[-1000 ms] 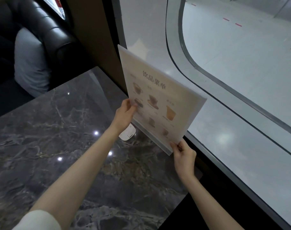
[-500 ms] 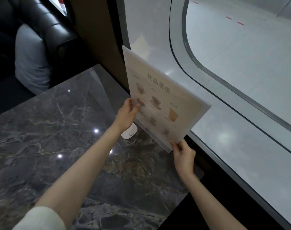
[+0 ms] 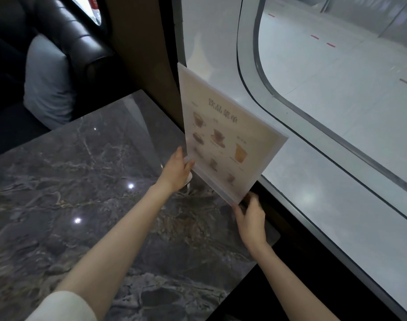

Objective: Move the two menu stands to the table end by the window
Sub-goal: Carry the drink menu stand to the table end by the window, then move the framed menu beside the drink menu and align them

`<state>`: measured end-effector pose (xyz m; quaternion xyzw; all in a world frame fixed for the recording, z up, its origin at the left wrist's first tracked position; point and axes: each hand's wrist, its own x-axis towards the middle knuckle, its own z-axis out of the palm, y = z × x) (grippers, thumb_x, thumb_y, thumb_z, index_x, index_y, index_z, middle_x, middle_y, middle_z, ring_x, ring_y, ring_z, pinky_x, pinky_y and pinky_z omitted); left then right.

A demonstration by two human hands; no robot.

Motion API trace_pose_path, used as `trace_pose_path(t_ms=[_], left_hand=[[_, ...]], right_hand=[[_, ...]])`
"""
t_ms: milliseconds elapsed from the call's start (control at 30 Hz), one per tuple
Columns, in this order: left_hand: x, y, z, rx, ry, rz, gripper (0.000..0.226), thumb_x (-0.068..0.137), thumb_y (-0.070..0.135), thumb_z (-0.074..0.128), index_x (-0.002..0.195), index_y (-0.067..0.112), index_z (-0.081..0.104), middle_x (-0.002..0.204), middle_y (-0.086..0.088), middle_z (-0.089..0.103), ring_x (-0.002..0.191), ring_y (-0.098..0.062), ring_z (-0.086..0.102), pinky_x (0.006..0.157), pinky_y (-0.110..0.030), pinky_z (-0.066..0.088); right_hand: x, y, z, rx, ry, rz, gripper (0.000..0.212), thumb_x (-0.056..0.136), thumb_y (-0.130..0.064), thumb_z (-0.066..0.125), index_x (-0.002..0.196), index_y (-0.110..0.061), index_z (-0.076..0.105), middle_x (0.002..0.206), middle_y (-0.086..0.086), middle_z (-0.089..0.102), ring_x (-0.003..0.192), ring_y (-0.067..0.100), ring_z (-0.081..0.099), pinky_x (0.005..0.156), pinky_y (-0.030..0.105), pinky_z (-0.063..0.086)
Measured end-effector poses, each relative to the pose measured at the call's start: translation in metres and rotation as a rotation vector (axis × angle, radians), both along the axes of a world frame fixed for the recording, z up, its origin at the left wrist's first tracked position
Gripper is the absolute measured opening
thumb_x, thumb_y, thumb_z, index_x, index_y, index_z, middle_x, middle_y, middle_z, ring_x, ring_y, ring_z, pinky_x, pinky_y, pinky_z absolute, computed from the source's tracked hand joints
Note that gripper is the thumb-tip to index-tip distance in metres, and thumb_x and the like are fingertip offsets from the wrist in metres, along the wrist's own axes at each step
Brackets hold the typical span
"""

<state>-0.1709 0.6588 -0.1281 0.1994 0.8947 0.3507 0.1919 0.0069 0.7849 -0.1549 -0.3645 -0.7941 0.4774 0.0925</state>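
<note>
A clear acrylic menu stand (image 3: 230, 133) with a beige drinks menu stands upright at the window end of the dark marble table (image 3: 82, 193). My left hand (image 3: 175, 170) pinches its left edge low down. At the stand's lower right corner, my right hand (image 3: 251, 218) has its fingers on the base. Only this one menu stand shows in view.
A small white object (image 3: 188, 180) lies on the table, half hidden behind my left hand. The window (image 3: 313, 112) runs along the table's right side. A black leather seat (image 3: 86, 42) with a grey cushion (image 3: 47, 82) stands beyond the far edge.
The menu stand has shifted a little towards the window and stands more upright. Both hands have stayed on its lower edge.
</note>
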Motion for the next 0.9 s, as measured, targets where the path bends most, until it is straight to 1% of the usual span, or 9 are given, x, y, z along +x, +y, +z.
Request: trace_pose_path(t_ms=[67, 133, 233, 333, 467, 600, 700, 767, 900], left_hand=[[0.013, -0.010, -0.004, -0.124, -0.007, 0.033, 0.049, 0.098, 0.029, 0.037, 0.139, 0.002, 0.031, 0.142, -0.021, 0.040, 0.129, -0.035, 0.039, 0.100, -0.035, 0.033], [0.024, -0.025, -0.007, -0.211, 0.013, 0.036, 0.044, 0.098, 0.031, 0.034, 0.132, 0.004, 0.042, 0.135, -0.022, 0.047, 0.123, -0.037, 0.045, 0.097, -0.039, 0.036], [0.042, -0.052, -0.008, -0.327, 0.167, -0.001, 0.042, 0.098, 0.034, 0.030, 0.109, 0.005, 0.057, 0.115, -0.020, 0.059, 0.109, -0.039, 0.054, 0.087, -0.044, 0.043], [0.057, -0.079, -0.005, -0.421, 0.272, 0.035, 0.042, 0.099, 0.035, 0.028, 0.105, 0.007, 0.059, 0.112, -0.016, 0.062, 0.105, -0.036, 0.058, 0.085, -0.043, 0.045], [0.080, -0.123, 0.003, -0.471, 0.387, 0.128, 0.038, 0.097, 0.032, 0.036, 0.092, 0.005, 0.062, 0.096, -0.018, 0.067, 0.089, -0.038, 0.064, 0.072, -0.042, 0.049], [0.109, -0.176, 0.016, -0.498, 0.427, 0.222, 0.023, 0.086, 0.023, 0.057, 0.074, 0.004, 0.063, 0.074, -0.014, 0.066, 0.068, -0.035, 0.065, 0.056, -0.037, 0.048], [0.132, -0.218, 0.029, -0.553, 0.510, 0.327, 0.027, 0.082, 0.028, 0.048, 0.084, 0.008, 0.066, 0.086, -0.009, 0.070, 0.077, -0.027, 0.067, 0.060, -0.034, 0.052], [0.147, -0.248, 0.036, -0.583, 0.544, 0.396, 0.039, 0.080, 0.031, 0.040, 0.097, 0.007, 0.066, 0.101, -0.012, 0.070, 0.091, -0.027, 0.068, 0.070, -0.035, 0.055], [0.177, -0.310, 0.044, -0.624, 0.592, 0.505, 0.047, 0.082, 0.031, 0.042, 0.115, 0.004, 0.061, 0.123, -0.017, 0.062, 0.114, -0.030, 0.060, 0.089, -0.039, 0.050]], right_hand=[[0.006, -0.008, 0.000, -0.015, -0.048, -0.054, 0.038, 0.088, -0.022, 0.057, 0.120, -0.008, 0.042, 0.117, 0.009, 0.056, 0.100, 0.020, 0.055, 0.081, 0.033, 0.048], [0.009, -0.014, 0.001, 0.011, -0.132, -0.027, 0.030, 0.090, -0.024, 0.052, 0.113, -0.006, 0.044, 0.112, 0.016, 0.059, 0.096, 0.026, 0.057, 0.075, 0.033, 0.048], [0.006, -0.023, 0.009, 0.127, -0.211, 0.117, 0.021, 0.093, -0.025, 0.045, 0.099, -0.005, 0.049, 0.099, 0.019, 0.064, 0.086, 0.031, 0.060, 0.070, 0.036, 0.051], [-0.002, -0.038, 0.023, 0.250, -0.220, 0.290, 0.022, 0.095, -0.024, 0.041, 0.096, -0.004, 0.050, 0.095, 0.021, 0.065, 0.082, 0.034, 0.062, 0.070, 0.042, 0.053], [-0.015, -0.072, 0.045, 0.443, -0.178, 0.545, 0.025, 0.094, -0.024, 0.041, 0.108, -0.004, 0.049, 0.107, 0.019, 0.063, 0.094, 0.035, 0.060, 0.073, 0.040, 0.049], [-0.024, -0.126, 0.068, 0.536, -0.110, 0.741, 0.034, 0.093, -0.026, 0.043, 0.120, -0.006, 0.045, 0.119, 0.017, 0.059, 0.110, 0.033, 0.053, 0.088, 0.041, 0.044], [-0.025, -0.175, 0.079, 0.570, -0.017, 0.874, 0.042, 0.092, -0.027, 0.046, 0.128, -0.006, 0.040, 0.123, 0.016, 0.057, 0.114, 0.032, 0.050, 0.093, 0.041, 0.042], [-0.025, -0.210, 0.083, 0.578, 0.057, 0.960, 0.050, 0.090, -0.024, 0.051, 0.132, -0.003, 0.036, 0.126, 0.018, 0.055, 0.114, 0.034, 0.051, 0.094, 0.043, 0.043], [-0.021, -0.275, 0.088, 0.594, 0.184, 1.109, 0.059, 0.081, -0.016, 0.064, 0.130, 0.005, 0.037, 0.122, 0.026, 0.057, 0.109, 0.040, 0.056, 0.090, 0.046, 0.048]])
